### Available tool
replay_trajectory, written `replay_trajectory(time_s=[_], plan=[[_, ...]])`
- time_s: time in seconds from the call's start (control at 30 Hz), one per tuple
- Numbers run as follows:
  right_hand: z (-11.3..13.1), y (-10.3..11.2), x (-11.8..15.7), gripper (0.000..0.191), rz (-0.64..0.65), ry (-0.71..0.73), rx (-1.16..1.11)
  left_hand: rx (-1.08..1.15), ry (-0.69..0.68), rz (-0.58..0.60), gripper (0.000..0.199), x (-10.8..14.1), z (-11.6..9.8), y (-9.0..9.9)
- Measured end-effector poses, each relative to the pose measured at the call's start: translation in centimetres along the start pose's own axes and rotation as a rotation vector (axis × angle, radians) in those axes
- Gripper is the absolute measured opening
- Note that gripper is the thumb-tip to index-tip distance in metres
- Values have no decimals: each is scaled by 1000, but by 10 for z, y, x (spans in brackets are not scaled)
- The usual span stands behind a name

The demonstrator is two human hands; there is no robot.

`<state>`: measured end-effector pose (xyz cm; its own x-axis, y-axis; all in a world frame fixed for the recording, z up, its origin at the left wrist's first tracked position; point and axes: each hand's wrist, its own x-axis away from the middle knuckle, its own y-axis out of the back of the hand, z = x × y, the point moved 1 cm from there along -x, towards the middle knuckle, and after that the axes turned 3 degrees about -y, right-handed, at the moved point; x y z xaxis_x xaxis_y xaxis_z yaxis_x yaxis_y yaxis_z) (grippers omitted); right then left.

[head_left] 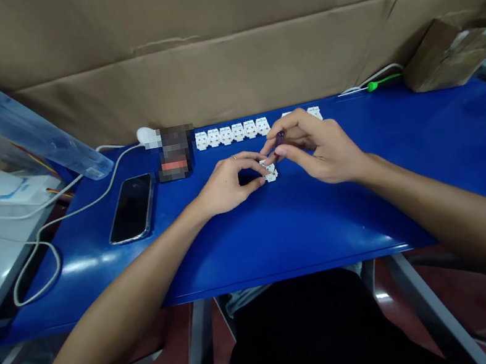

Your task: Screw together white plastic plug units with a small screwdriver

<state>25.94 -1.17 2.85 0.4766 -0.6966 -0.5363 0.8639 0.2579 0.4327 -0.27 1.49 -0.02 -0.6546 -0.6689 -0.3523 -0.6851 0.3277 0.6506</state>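
- My left hand was closed in a pinch on a small white plastic module, the thumb at its near left side and the fingers curled over its top.
- That module sat on the blue tabletop in front of me, between my two hands.
- My right hand gripped a slim dark-handled tool between thumb and fingers, tilted, its lower end down at the module. The fingers hid much of it, so I could not tell the exact shape of the tip.
- Beyond my hands, a row of six similar modules stood side by side near the cardboard wall.
- To the right of that row were more white modules, partly hidden behind my right hand.
- A phone lay face up to the left, its screen dark, with a blurred-out item and a rounded white object farther back.
- A white cable looped over the table's left side, near a clear plastic container that leaned at a slant.
- At the back right, a thin tool with a green end lay near a brown cardboard box.
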Motion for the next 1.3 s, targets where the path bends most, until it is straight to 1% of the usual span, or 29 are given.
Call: replay_trajectory(time_s=[0.2, 0.3, 0.4, 0.47, 0.6, 0.87, 1.03, 1.2, 1.3], plan=[[0, 0, -2, 20, 23, 23, -27, 2, 27, 11, 17, 0, 0, -1], [-1, 1, -3, 21, 34, -4, -21, -6, 47, 21, 16, -1, 0, 0], [-2, 1, -4, 27, 29, -57, -19, -21, 43, 13, 14, -2, 0, 1], [-1, 1, -4, 26, 19, -68, -26, -29, 33, 5, 13, -3, -1, 0], [4, -1, -6, 25, -25, -75, -14, -34, 30, -6, 12, -3, -3, -2], [8, -10, -3, 27, -136, -114, 103, -59, 26, -19, 9, -2, -3, -5], [12, -16, -4, 27, -206, -131, 139, -48, 17, -15, 9, -2, -2, -4], [17, -19, -4, 32, -245, -200, 151, -39, 4, -14, 9, -2, -3, -5], [15, -18, -4, 32, -246, -198, 143, -29, -7, -17, 9, -2, -4, -5]])
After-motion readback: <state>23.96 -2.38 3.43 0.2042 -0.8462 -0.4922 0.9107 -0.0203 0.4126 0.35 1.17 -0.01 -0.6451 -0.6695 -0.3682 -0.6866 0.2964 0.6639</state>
